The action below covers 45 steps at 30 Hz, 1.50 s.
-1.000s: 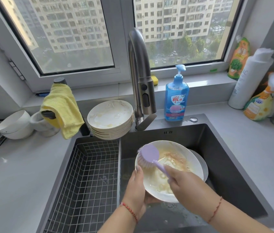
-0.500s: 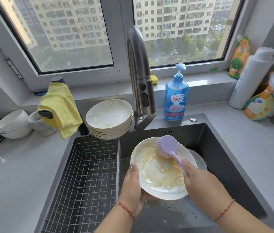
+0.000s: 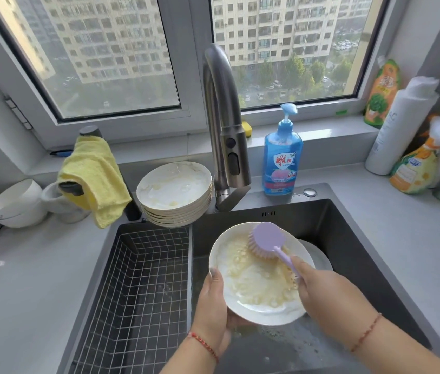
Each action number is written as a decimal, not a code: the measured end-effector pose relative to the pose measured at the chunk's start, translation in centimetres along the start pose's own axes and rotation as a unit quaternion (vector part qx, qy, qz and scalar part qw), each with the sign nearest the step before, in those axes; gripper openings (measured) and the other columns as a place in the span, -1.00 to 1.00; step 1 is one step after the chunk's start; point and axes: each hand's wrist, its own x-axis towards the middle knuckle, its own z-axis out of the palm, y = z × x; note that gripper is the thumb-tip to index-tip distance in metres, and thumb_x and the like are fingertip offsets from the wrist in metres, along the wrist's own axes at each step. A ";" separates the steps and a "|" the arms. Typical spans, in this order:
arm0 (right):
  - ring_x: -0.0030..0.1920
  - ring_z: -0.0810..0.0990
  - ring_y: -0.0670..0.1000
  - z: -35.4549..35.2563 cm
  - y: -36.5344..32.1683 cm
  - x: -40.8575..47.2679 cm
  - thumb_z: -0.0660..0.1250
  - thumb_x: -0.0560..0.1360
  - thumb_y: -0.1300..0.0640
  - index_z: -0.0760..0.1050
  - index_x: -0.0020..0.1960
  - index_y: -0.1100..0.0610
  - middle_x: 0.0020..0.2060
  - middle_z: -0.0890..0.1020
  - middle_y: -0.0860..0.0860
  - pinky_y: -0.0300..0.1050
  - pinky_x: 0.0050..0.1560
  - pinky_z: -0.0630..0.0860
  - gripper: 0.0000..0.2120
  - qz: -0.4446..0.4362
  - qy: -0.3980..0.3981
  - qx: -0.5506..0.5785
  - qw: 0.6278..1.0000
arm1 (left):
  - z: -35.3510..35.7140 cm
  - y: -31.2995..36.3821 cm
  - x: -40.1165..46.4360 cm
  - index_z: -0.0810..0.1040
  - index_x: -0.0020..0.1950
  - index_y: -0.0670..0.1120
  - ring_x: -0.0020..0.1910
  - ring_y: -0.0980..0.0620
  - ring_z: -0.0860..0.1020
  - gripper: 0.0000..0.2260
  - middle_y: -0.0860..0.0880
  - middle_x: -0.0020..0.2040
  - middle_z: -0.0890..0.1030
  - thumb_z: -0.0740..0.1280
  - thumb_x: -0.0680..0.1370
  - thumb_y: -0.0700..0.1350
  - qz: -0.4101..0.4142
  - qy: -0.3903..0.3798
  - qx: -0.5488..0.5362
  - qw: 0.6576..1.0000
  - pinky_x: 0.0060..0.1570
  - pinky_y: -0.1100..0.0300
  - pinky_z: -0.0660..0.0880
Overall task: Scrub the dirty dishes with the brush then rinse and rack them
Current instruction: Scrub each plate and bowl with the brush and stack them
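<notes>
Since half a second ago the brush (image 3: 267, 238) stays near the plate's far edge.
Right hand (image 3: 324, 290) grips its handle; left hand (image 3: 213, 306) holds the soapy plate (image 3: 256, 287) by its rim over the sink (image 3: 348, 238), in front of stacked dirty plates (image 3: 175, 190) and the faucet (image 3: 224, 130).

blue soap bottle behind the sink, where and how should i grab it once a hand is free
Grip the blue soap bottle round its wide lower body, coming from the front over the sink's back rim. It stands upright, that face is unobstructed, and the faucet crowds its left side. The narrow pump neck would likely give a weaker hold.
</notes>
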 end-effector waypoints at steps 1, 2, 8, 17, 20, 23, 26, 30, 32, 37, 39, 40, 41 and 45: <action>-0.45 0.28 -0.15 -0.1 0.3 -0.4 0.01 0.60 0.09 0.27 0.42 -0.05 -0.40 0.30 -0.14 -0.28 -0.39 0.32 -0.60 0.001 0.007 -0.003 1.000 | -0.2 0.0 0.2 0.47 0.35 -0.05 -0.01 -0.19 0.69 -0.56 -0.16 0.08 0.70 0.06 0.64 0.17 0.007 0.010 0.003 1.000 -0.24 -0.08 0.65; -0.45 0.28 -0.15 -0.2 0.5 -0.9 0.01 0.60 0.09 0.27 0.40 -0.05 -0.40 0.30 -0.14 -0.28 -0.39 0.32 -0.61 0.005 0.005 -0.003 1.000 | -0.3 0.1 0.5 0.47 0.35 -0.04 0.00 -0.18 0.69 -0.56 -0.16 0.09 0.69 0.07 0.62 0.18 0.014 0.017 0.009 1.000 -0.22 -0.11 0.65; -0.54 0.11 0.01 -0.7 -0.1 -3.0 0.23 0.53 0.09 0.04 0.44 -0.40 -0.48 0.16 0.04 -0.22 -0.55 0.13 -0.35 -0.097 -0.050 -0.093 0.990 | -1.1 0.6 1.4 0.48 0.32 0.01 0.04 -0.20 0.67 -0.58 -0.12 0.12 0.68 0.08 0.62 0.20 0.012 0.055 0.017 0.998 -0.21 -0.29 0.61; -0.34 0.45 -0.04 0.5 -3.7 0.2 0.04 0.62 0.11 0.22 0.43 -0.19 -0.28 0.49 -0.03 -0.26 -0.38 0.31 -0.58 -0.054 -0.087 0.077 0.992 | 0.0 0.2 1.1 0.49 0.32 0.01 -0.02 -0.21 0.69 -0.47 -0.13 0.07 0.70 0.06 0.51 0.29 -0.007 -0.002 0.020 1.000 -0.16 -0.35 0.59; -0.40 0.40 -0.03 0.6 -2.9 1.5 0.02 0.63 0.12 0.14 0.48 -0.20 -0.38 0.45 -0.04 -0.20 -0.41 0.27 -0.54 -0.012 -0.043 0.076 0.996 | -0.2 0.2 1.2 0.49 0.31 0.05 0.03 -0.21 0.68 -0.47 -0.14 0.10 0.69 0.11 0.48 0.30 -0.012 -0.012 0.020 1.000 -0.11 -0.42 0.55; -0.43 0.33 -0.08 0.4 -2.9 0.4 0.01 0.64 0.10 -0.03 0.43 -0.38 -0.34 0.47 -0.03 -0.24 -0.47 0.20 -0.48 -0.036 -0.046 0.084 0.995 | -0.3 0.5 1.3 0.49 0.32 0.06 0.05 -0.21 0.67 -0.44 -0.13 0.13 0.68 0.12 0.45 0.31 -0.011 -0.015 0.023 1.000 -0.08 -0.39 0.56; -0.49 0.28 -0.08 0.1 -2.9 -1.5 0.02 0.64 0.09 -0.06 0.36 -0.48 -0.39 0.44 -0.05 -0.24 -0.44 0.24 -0.47 -0.086 -0.093 0.120 0.985 | -0.2 0.6 1.3 0.50 0.33 0.06 0.03 -0.18 0.68 -0.44 -0.11 0.12 0.68 0.11 0.46 0.32 -0.007 -0.017 0.024 1.000 -0.10 -0.32 0.59; -0.49 0.31 -0.10 0.4 -2.3 -2.9 0.00 0.64 0.05 0.18 0.38 -0.39 -0.54 0.39 -0.17 -0.25 -0.34 0.33 -0.57 -0.093 -0.138 0.126 0.978 | -0.3 0.6 1.3 0.49 0.33 -0.03 -0.02 -0.21 0.69 -0.37 -0.19 0.10 0.68 0.10 0.44 0.34 -0.017 0.011 0.008 1.000 -0.16 -0.23 0.62; -0.40 0.38 -0.13 0.1 -2.3 -3.3 -0.01 0.64 0.06 0.23 0.41 -0.27 -0.44 0.45 -0.21 -0.30 -0.26 0.37 -0.60 -0.088 -0.126 0.113 0.982 | -0.2 0.6 1.1 0.49 0.32 -0.04 -0.03 -0.22 0.69 -0.36 -0.20 0.10 0.68 0.09 0.44 0.35 -0.023 0.011 0.015 1.000 -0.18 -0.23 0.62; -0.47 0.31 -0.06 0.1 -2.8 -1.8 0.03 0.64 0.07 0.03 0.45 -0.37 -0.40 0.40 -0.02 -0.25 -0.46 0.24 -0.51 -0.047 -0.069 0.075 0.994 | 0.3 0.0 0.4 0.49 0.31 0.04 -0.03 -0.22 0.69 -0.48 -0.13 0.08 0.70 0.05 0.53 0.31 -0.025 -0.018 0.049 0.998 -0.31 -0.09 0.62; -0.50 0.27 -0.07 0.3 -1.7 -0.5 0.01 0.64 0.07 -0.05 0.47 -0.35 -0.45 0.35 -0.03 -0.23 -0.50 0.19 -0.48 -0.012 -0.029 0.028 0.999 | 0.5 0.0 0.0 0.48 0.31 0.02 -0.07 -0.17 0.70 -0.56 -0.11 0.04 0.71 0.02 0.63 0.22 -0.029 -0.022 0.034 0.999 -0.35 -0.03 0.62; -0.52 0.25 -0.07 0.2 -1.0 -0.1 0.01 0.63 0.07 -0.05 0.48 -0.33 -0.47 0.33 -0.03 -0.23 -0.51 0.16 -0.48 0.000 -0.012 -0.005 1.000 | 0.5 0.0 0.0 0.48 0.30 0.01 -0.10 -0.15 0.71 -0.59 -0.10 0.02 0.72 0.02 0.65 0.20 -0.030 -0.018 0.026 0.999 -0.34 -0.06 0.63; -0.52 0.24 -0.09 0.1 -0.4 0.0 0.01 0.63 0.07 0.01 0.49 -0.27 -0.48 0.31 -0.04 -0.22 -0.51 0.16 -0.51 0.012 -0.002 -0.022 1.000 | 0.4 0.1 0.0 0.48 0.30 0.01 -0.11 -0.16 0.71 -0.59 -0.11 0.01 0.72 0.03 0.65 0.19 -0.028 -0.009 0.018 0.999 -0.34 -0.09 0.63; -0.44 0.31 -0.16 -0.4 1.3 -1.4 -0.01 0.60 0.06 0.25 0.43 -0.05 -0.40 0.34 -0.13 -0.29 -0.42 0.29 -0.59 0.028 -0.004 0.008 1.000 | -0.2 0.4 0.5 0.48 0.31 -0.01 -0.03 -0.20 0.69 -0.59 -0.14 0.08 0.70 0.06 0.63 0.18 0.006 0.023 0.011 1.000 -0.33 -0.15 0.62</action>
